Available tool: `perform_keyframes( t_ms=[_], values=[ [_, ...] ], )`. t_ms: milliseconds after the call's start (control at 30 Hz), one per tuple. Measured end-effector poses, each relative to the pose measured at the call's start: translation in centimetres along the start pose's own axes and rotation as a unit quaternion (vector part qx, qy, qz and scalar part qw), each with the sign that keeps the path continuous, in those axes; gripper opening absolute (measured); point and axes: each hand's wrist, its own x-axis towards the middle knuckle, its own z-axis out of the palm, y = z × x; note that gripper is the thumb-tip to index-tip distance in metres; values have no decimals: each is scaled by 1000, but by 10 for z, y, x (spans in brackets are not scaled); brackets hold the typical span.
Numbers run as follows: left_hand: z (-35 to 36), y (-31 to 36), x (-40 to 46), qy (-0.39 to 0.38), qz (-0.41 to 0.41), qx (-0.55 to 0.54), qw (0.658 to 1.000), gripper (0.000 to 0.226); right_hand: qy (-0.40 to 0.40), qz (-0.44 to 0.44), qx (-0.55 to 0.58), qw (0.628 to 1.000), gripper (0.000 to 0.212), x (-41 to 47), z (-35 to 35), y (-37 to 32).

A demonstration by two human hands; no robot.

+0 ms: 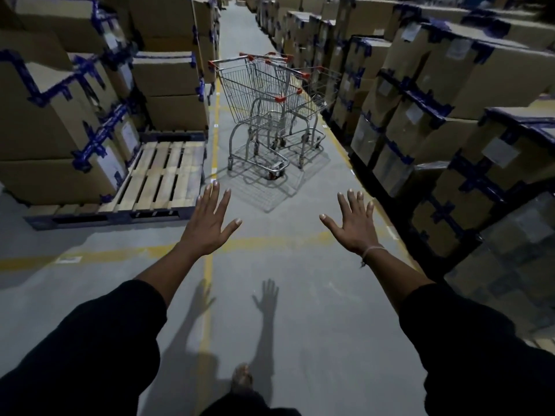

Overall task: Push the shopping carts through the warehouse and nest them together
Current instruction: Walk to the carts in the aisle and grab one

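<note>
Three wire shopping carts with red corner caps stand bunched in the aisle ahead. The nearest cart (240, 94) is on the left, a second cart (277, 82) sits partly inside it, and a third cart (313, 88) stands to the right by the boxes. My left hand (208, 223) and my right hand (354, 225) are stretched forward with fingers spread, holding nothing. Both are well short of the carts, with bare floor in between.
Stacked cardboard boxes with blue tape (444, 94) wall the right side of the aisle, and more boxes (60, 94) the left. A partly bare wooden pallet (159, 178) lies at left. Yellow floor lines (210, 265) mark the grey concrete aisle. My foot (241, 378) shows below.
</note>
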Motion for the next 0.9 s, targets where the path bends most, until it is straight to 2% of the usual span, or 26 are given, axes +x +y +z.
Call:
perform_keyframes(
  t_ms=[200,467,633,900],
  values=[
    [-3,-85,126,-30,16,21,999,85,16,18,19,1000,108,133,31,-25],
    [13,-156,258,-36,29,21,999,84,-7,22,42,999,111,281,74,-39],
    [39,-210,348,-27,13,17,999,84,-21,2,46,999,101,399,107,-31],
    [54,-285,521,-14,-27,39,999,87,-36,-30,40,998,101,612,137,-24]
  ],
)
